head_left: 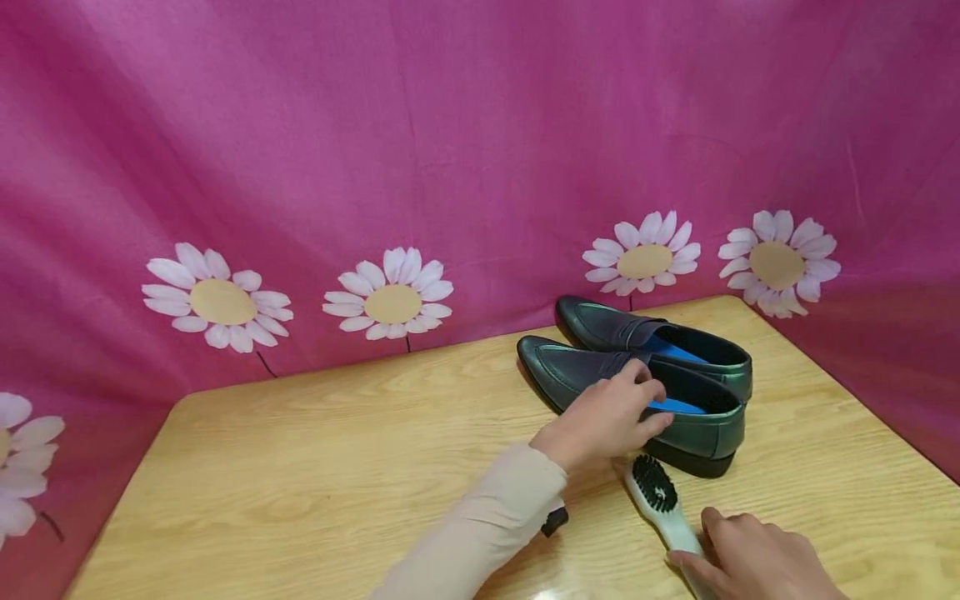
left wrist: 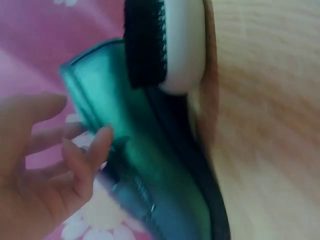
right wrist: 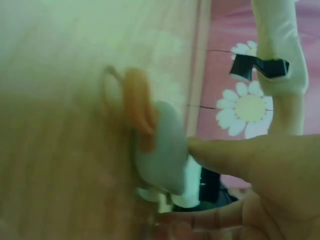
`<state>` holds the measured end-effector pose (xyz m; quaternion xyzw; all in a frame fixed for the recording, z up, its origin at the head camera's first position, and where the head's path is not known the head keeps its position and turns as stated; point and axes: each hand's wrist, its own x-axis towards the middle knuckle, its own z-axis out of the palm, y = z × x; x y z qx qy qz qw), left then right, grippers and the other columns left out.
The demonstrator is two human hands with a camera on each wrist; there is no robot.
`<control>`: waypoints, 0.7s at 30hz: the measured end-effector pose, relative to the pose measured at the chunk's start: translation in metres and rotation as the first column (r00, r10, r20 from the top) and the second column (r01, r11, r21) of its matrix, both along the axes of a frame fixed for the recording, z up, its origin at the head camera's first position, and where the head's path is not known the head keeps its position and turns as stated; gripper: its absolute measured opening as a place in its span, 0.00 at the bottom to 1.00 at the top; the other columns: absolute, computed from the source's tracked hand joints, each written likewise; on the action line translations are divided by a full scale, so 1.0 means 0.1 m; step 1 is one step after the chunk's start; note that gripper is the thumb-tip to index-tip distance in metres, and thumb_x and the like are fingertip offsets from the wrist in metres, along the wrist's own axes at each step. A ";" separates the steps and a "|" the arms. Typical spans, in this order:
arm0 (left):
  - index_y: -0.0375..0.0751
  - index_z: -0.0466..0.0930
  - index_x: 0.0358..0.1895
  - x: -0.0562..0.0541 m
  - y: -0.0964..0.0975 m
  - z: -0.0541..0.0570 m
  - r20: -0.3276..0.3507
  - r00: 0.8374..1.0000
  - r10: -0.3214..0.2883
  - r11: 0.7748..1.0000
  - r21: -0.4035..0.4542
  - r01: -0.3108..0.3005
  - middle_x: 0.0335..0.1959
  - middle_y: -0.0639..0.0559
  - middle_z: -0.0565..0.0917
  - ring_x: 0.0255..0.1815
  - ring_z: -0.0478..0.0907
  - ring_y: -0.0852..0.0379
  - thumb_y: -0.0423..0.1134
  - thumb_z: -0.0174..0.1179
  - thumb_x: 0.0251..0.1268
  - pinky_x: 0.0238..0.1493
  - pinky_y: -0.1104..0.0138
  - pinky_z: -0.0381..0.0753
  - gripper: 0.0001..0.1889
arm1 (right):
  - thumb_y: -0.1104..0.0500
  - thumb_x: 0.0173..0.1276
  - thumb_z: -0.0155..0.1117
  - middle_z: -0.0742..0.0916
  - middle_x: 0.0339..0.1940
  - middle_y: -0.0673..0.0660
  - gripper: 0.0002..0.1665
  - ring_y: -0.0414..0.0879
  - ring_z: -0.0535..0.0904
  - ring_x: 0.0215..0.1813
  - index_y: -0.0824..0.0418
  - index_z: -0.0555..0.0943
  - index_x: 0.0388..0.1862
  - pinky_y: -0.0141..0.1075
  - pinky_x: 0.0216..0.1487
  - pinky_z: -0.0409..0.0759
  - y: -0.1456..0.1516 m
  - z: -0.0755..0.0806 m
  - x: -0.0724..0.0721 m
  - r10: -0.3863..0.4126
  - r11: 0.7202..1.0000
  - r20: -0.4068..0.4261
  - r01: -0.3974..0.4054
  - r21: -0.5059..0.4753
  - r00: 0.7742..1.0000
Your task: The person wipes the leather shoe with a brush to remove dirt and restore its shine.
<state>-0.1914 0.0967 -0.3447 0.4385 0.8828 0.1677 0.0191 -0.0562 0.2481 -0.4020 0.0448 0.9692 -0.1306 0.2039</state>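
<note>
My right hand [head_left: 765, 554] grips the pale handle of a shoe brush [head_left: 678, 529], whose black bristles face up near the heel of the closer shoe. In the right wrist view the handle's end [right wrist: 162, 155] carries an orange-brown hanging loop. My left hand [head_left: 603, 421] hovers at the opening of the near dark loafer [head_left: 555, 367], its fingers loosely bent. Whether the fingertips touch the shoe I cannot tell. Behind it lies the matching far loafer [head_left: 603, 325], side by side, toe to the left. Blue insoles show in both.
A light wooden table [head_left: 300, 475] carries everything. Pink cloth [head_left: 480, 150] with white daisies hangs close behind its back and right edges. A black wrist mount [head_left: 555, 522] sticks out under my left sleeve.
</note>
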 end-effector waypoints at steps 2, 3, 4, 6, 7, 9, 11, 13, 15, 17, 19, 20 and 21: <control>0.52 0.76 0.59 0.00 0.10 -0.01 -0.032 0.999 -0.021 0.999 -0.031 0.020 0.56 0.58 0.71 0.44 0.73 0.68 0.53 0.52 0.71 0.50 0.77 0.72 0.19 | 0.33 0.60 0.62 0.73 0.19 0.51 0.28 0.44 0.69 0.23 0.57 0.74 0.30 0.40 0.26 0.66 -0.01 -0.02 -0.01 0.003 1.000 -0.003 -0.003 -0.006 1.000; 0.52 0.75 0.60 0.00 0.15 -0.01 -0.035 0.999 -0.032 0.999 -0.044 0.030 0.56 0.59 0.72 0.46 0.73 0.68 0.54 0.52 0.71 0.51 0.78 0.72 0.20 | 0.33 0.60 0.62 0.73 0.19 0.51 0.28 0.44 0.69 0.23 0.57 0.74 0.31 0.40 0.26 0.66 -0.01 -0.03 -0.02 -0.002 1.000 0.008 0.002 -0.019 1.000; 0.52 0.75 0.60 0.00 0.20 -0.02 -0.035 0.998 -0.043 0.997 -0.060 0.041 0.55 0.60 0.74 0.47 0.73 0.69 0.54 0.51 0.71 0.51 0.78 0.72 0.20 | 0.33 0.60 0.62 0.74 0.19 0.51 0.28 0.44 0.69 0.23 0.57 0.75 0.31 0.40 0.26 0.65 0.00 -0.05 -0.02 -0.006 1.000 0.015 0.006 -0.029 1.000; 0.54 0.75 0.60 0.01 0.29 -0.03 -0.010 0.998 -0.063 0.994 -0.094 0.062 0.50 0.62 0.77 0.44 0.73 0.70 0.55 0.50 0.72 0.49 0.78 0.72 0.19 | 0.33 0.59 0.62 0.74 0.19 0.51 0.28 0.44 0.70 0.23 0.57 0.75 0.31 0.39 0.27 0.65 0.01 -0.07 -0.03 -0.017 0.998 0.036 0.019 -0.060 0.999; 0.55 0.75 0.59 0.02 0.33 -0.03 0.026 0.998 -0.065 0.992 -0.104 0.067 0.46 0.64 0.79 0.41 0.75 0.72 0.55 0.50 0.72 0.46 0.79 0.72 0.18 | 0.32 0.59 0.62 0.74 0.20 0.52 0.29 0.44 0.70 0.24 0.58 0.76 0.32 0.39 0.27 0.65 0.03 -0.08 -0.03 -0.023 0.996 0.052 0.027 -0.080 0.998; 0.56 0.76 0.57 0.03 0.39 -0.04 0.098 0.993 -0.064 0.992 -0.105 0.075 0.37 0.66 0.79 0.32 0.76 0.74 0.54 0.50 0.72 0.40 0.80 0.71 0.16 | 0.31 0.58 0.62 0.75 0.21 0.52 0.31 0.45 0.70 0.26 0.59 0.77 0.34 0.39 0.29 0.66 0.05 -0.08 -0.05 -0.042 0.991 0.085 0.053 -0.120 0.995; 0.57 0.77 0.56 0.04 0.44 -0.05 0.159 0.986 -0.057 0.993 -0.094 0.073 0.30 0.66 0.78 0.21 0.75 0.74 0.52 0.50 0.73 0.35 0.82 0.70 0.15 | 0.31 0.58 0.62 0.75 0.22 0.52 0.31 0.45 0.71 0.28 0.59 0.78 0.35 0.39 0.30 0.66 0.07 -0.08 -0.06 -0.061 0.982 0.103 0.078 -0.171 0.993; 0.57 0.77 0.56 0.03 0.46 -0.06 0.209 0.977 -0.051 0.995 -0.070 0.067 0.28 0.64 0.78 0.15 0.75 0.72 0.50 0.50 0.72 0.32 0.83 0.69 0.14 | 0.33 0.59 0.63 0.75 0.23 0.52 0.29 0.45 0.71 0.29 0.59 0.78 0.35 0.38 0.30 0.66 0.11 -0.09 -0.07 -0.061 0.967 0.115 0.087 -0.238 0.991; 0.57 0.77 0.58 0.01 0.45 -0.07 0.230 0.972 -0.052 0.997 -0.051 0.065 0.30 0.63 0.79 0.13 0.76 0.71 0.49 0.51 0.71 0.32 0.84 0.69 0.15 | 0.38 0.63 0.63 0.74 0.22 0.51 0.25 0.45 0.70 0.29 0.59 0.78 0.32 0.36 0.29 0.65 0.16 -0.12 -0.08 -0.031 0.943 0.109 0.065 -0.327 0.994; 0.56 0.77 0.59 -0.01 0.44 -0.08 0.238 0.970 -0.058 0.997 -0.037 0.069 0.33 0.63 0.80 0.12 0.76 0.70 0.48 0.52 0.71 0.32 0.84 0.69 0.17 | 0.42 0.65 0.63 0.73 0.21 0.51 0.20 0.45 0.70 0.28 0.59 0.78 0.31 0.34 0.28 0.63 0.21 -0.14 -0.08 0.010 0.907 0.105 0.035 -0.419 0.994; 0.57 0.76 0.61 -0.03 0.42 -0.09 0.242 0.969 -0.057 0.997 -0.032 0.067 0.36 0.64 0.81 0.12 0.76 0.69 0.47 0.53 0.70 0.31 0.84 0.69 0.18 | 0.43 0.66 0.63 0.73 0.21 0.50 0.20 0.46 0.70 0.29 0.60 0.79 0.32 0.33 0.28 0.63 0.26 -0.15 -0.09 0.040 0.868 0.113 0.022 -0.497 0.993; 0.57 0.76 0.61 -0.04 0.41 -0.09 0.239 0.969 -0.056 0.997 -0.032 0.065 0.37 0.64 0.81 0.12 0.76 0.69 0.47 0.54 0.70 0.31 0.84 0.70 0.18 | 0.44 0.67 0.62 0.72 0.21 0.50 0.20 0.45 0.70 0.28 0.61 0.78 0.32 0.33 0.27 0.63 0.28 -0.15 -0.10 0.070 0.848 0.107 -0.003 -0.530 0.992; 0.57 0.76 0.61 -0.04 0.40 -0.09 0.240 0.969 -0.053 0.998 -0.029 0.062 0.38 0.64 0.81 0.12 0.76 0.69 0.46 0.54 0.70 0.30 0.83 0.70 0.18 | 0.45 0.68 0.61 0.72 0.20 0.50 0.19 0.45 0.70 0.27 0.61 0.78 0.32 0.33 0.27 0.62 0.30 -0.15 -0.11 0.088 0.828 0.109 -0.012 -0.560 0.990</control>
